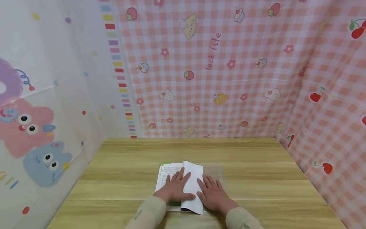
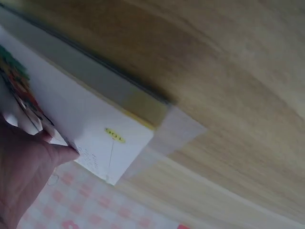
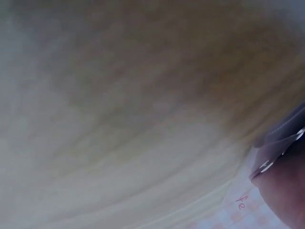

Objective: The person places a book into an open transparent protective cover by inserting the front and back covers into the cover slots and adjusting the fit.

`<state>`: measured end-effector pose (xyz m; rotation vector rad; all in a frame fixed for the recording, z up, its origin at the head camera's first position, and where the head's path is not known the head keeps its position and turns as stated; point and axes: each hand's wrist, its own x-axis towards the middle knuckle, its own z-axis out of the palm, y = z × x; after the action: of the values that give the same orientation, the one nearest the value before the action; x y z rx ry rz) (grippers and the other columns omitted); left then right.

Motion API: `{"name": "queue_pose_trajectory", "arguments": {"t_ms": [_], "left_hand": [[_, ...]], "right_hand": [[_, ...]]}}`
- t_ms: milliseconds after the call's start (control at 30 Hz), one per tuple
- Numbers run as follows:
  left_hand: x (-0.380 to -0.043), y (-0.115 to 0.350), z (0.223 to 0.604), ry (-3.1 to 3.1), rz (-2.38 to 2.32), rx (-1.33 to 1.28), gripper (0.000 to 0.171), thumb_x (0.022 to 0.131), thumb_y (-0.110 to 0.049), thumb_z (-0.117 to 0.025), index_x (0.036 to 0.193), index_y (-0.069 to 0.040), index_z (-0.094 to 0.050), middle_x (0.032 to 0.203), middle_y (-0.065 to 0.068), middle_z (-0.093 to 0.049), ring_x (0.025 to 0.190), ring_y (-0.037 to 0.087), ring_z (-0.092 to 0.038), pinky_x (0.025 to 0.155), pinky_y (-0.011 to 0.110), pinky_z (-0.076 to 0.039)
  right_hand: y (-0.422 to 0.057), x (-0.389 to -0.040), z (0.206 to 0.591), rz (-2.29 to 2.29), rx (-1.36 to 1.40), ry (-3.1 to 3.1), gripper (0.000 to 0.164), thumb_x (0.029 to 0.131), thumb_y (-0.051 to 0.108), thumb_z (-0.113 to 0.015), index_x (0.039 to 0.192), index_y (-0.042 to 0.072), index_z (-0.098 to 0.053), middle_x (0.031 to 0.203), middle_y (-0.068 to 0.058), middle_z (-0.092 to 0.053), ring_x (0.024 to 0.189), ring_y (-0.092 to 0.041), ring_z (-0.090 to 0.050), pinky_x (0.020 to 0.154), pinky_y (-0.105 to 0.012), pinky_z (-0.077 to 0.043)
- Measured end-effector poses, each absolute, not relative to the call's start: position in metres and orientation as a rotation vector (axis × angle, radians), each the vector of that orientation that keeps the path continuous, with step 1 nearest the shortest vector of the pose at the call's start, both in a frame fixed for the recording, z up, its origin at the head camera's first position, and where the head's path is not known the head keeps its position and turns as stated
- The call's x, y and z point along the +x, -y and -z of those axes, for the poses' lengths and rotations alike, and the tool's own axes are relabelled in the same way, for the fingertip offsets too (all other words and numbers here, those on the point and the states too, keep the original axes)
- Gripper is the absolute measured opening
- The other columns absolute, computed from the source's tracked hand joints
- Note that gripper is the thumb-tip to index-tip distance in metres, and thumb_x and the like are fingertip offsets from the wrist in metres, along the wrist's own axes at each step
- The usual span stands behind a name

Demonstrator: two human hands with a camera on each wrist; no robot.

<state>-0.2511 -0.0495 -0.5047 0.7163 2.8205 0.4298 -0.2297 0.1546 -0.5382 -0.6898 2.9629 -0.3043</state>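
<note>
A thick book with a printed page [image 1: 168, 169] lies on the table, and a white sheet or cover [image 1: 195, 175] stands partly folded over its right side. My left hand [image 1: 178, 187] spreads across the page and the white sheet, fingers extended, thumb on the sheet. At the sheet's right edge my right hand [image 1: 213, 194] lies flat with its fingers straight. Clear plastic film [image 1: 218, 170] reaches out under and beyond the right hand. In the left wrist view the book's white face [image 2: 100, 121] bears a small yellow label, and film [image 2: 178, 131] juts past its corner.
The wooden table [image 1: 114, 178] extends around the book on all sides. A pink checked cloth [image 1: 177, 63] hangs behind it, with a white cartoon-printed cloth [image 1: 68, 114] on the left and more checked cloth on the right.
</note>
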Motion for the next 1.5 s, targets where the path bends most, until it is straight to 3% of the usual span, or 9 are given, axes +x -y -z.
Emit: {"name": "queue_pose_trajectory", "arguments": {"t_ms": [300, 600, 900, 1300, 1500], "left_hand": [[-0.246, 0.043, 0.509, -2.872, -0.348, 0.675, 0.095, 0.076, -0.069, -0.056, 0.151, -0.016, -0.031, 0.159, 0.02, -0.015, 0.137, 0.04, -0.024, 0.104, 0.07, -0.022], [-0.252, 0.047, 0.509, -2.829, -0.376, 0.669, 0.095, 0.076, -0.07, -0.055, 0.152, -0.018, -0.028, 0.16, 0.018, -0.012, 0.138, 0.039, -0.021, 0.105, 0.071, -0.019], [-0.247, 0.049, 0.503, -2.825, -0.385, 0.673, 0.097, 0.075, -0.069, -0.058, 0.151, -0.016, -0.028, 0.155, 0.023, -0.024, 0.14, 0.037, -0.02, 0.107, 0.069, -0.017], [-0.245, 0.042, 0.508, -2.862, -0.355, 0.601, 0.098, 0.075, -0.072, -0.055, 0.151, -0.018, -0.028, 0.155, 0.024, -0.023, 0.14, 0.037, -0.018, 0.106, 0.071, -0.016], [-0.247, 0.046, 0.507, -2.812, -0.398, 0.633, 0.102, 0.073, -0.069, -0.06, 0.152, -0.016, -0.024, 0.156, 0.024, -0.02, 0.14, 0.038, -0.016, 0.107, 0.07, -0.014]], "right_hand": [[-0.155, -0.226, 0.538, 0.305, -0.728, -3.013, 0.056, 0.101, 0.037, -0.038, 0.146, 0.004, -0.037, 0.153, -0.025, -0.028, 0.138, -0.041, -0.021, 0.105, -0.07, -0.019], [-0.153, -0.225, 0.538, 0.305, -0.676, -3.003, 0.057, 0.102, 0.039, -0.035, 0.149, 0.008, -0.033, 0.156, -0.022, -0.023, 0.14, -0.039, -0.016, 0.107, -0.069, -0.017], [-0.151, -0.221, 0.528, 0.329, -0.671, -2.989, 0.056, 0.101, 0.037, -0.037, 0.147, 0.004, -0.035, 0.154, -0.024, -0.025, 0.14, -0.04, -0.017, 0.106, -0.07, -0.017], [-0.156, -0.221, 0.524, 0.359, -0.674, -2.954, 0.056, 0.101, 0.036, -0.038, 0.147, 0.005, -0.035, 0.154, -0.026, -0.025, 0.139, -0.041, -0.017, 0.106, -0.071, -0.017], [-0.156, -0.221, 0.527, 0.366, -0.665, -2.958, 0.056, 0.101, 0.038, -0.038, 0.148, 0.006, -0.035, 0.155, -0.025, -0.024, 0.139, -0.041, -0.017, 0.106, -0.07, -0.016]]}}
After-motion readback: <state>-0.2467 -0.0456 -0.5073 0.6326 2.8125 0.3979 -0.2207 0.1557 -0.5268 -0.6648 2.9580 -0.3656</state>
